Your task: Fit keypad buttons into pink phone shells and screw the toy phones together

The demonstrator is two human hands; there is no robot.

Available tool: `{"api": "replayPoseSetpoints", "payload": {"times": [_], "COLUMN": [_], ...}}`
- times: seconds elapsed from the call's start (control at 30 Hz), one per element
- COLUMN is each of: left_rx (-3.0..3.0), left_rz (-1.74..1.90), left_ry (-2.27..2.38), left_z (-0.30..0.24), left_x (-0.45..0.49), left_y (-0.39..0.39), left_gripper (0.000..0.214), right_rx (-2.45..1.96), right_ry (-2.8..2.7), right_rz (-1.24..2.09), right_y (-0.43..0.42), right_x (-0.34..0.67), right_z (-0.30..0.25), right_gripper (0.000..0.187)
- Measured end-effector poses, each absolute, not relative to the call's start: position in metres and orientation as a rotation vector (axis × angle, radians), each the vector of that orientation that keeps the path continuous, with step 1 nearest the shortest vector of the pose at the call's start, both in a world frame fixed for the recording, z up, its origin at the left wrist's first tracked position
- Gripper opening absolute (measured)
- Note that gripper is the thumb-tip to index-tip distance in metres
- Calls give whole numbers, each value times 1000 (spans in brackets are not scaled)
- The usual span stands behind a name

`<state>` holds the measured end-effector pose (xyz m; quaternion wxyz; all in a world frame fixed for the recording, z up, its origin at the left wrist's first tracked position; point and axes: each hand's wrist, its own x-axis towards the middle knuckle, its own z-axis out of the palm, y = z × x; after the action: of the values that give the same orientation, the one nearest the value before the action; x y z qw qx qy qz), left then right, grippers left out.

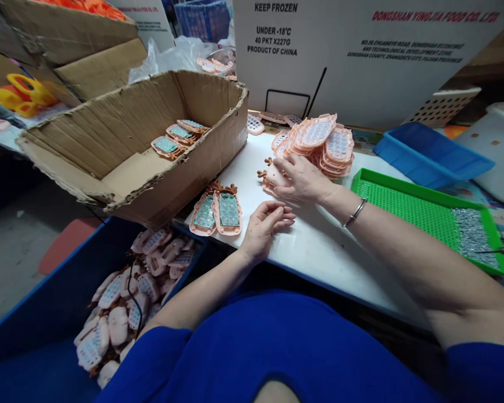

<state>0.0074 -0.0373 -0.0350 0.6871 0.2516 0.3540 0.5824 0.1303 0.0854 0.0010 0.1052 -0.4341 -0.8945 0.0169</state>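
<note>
My right hand (pixel 304 178) is closed over a pink toy casing (pixel 276 174) with brown antlers, which lies low over the white tabletop; the fingers hide part of it. My left hand (pixel 265 226) rests at the table's near edge, loosely curled with fingertips a little apart and nothing seen in it. Just left of it, two pink casing halves with green circuit boards (pixel 228 210) lie side by side, antlers toward the back. Behind my right hand stands a heap of pink keypad casing halves (pixel 319 137).
A worn cardboard box (pixel 168 182) holding several circuit-board halves stands left. Below it, a blue bin (pixel 37 319) contains many pink toys. On the right are a green tray (pixel 403 210) with small metal screws (pixel 472 229) and a blue basket (pixel 428 157). A large white carton (pixel 340 73) stands behind.
</note>
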Motion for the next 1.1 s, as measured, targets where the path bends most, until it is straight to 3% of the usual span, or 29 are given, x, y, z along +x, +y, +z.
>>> {"api": "replayPoseSetpoints", "payload": {"times": [0.23, 0.37, 0.67, 0.77, 0.93, 1.1], "left_rx": [299, 263, 286, 378, 688, 890], "left_rz": [1342, 1244, 1117, 1124, 1224, 1269], "left_ry": [763, 636, 633, 598, 559, 606], "left_z": [-21, -10, -9, -13, -26, -36], "left_x": [12, 22, 37, 42, 44, 36], "left_y": [-39, -45, -61, -65, -73, -79], "left_gripper": [16, 35, 36, 40, 64, 58], "right_rx": [-1083, -971, -971, -903, -835, -802], "right_ry": [-2424, -2408, -2351, -2323, -2259, -2160], "right_rz": [292, 400, 418, 332, 85, -67], "right_y": [49, 14, -17, -24, -40, -54], "right_x": [153, 168, 195, 200, 199, 192], "right_z": [18, 17, -6, -10, -16, -13], "right_gripper": [68, 66, 70, 72, 78, 87]}}
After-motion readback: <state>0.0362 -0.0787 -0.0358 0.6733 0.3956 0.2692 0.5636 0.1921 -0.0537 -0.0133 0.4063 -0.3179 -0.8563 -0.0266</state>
